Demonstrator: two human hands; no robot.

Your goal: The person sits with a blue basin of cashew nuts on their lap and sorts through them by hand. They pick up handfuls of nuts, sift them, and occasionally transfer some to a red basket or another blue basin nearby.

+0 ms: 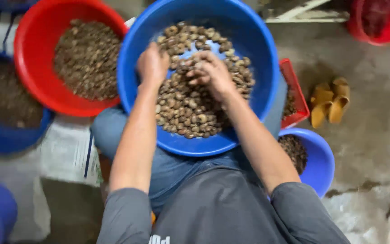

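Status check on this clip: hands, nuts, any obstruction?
Both hands, left hand and right hand, in the nuts. Blue basin on lap. Grip unclear. Nothing obstructing.

left hand: arm extended, fingers curled down | right hand: arm extended, grip loosely cupped

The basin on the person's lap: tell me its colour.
The basin is blue, seen in the head view.

big basin: blue
nuts: brown and tan
left basin: red
sandals: yellow
small tray: red
shirt: grey
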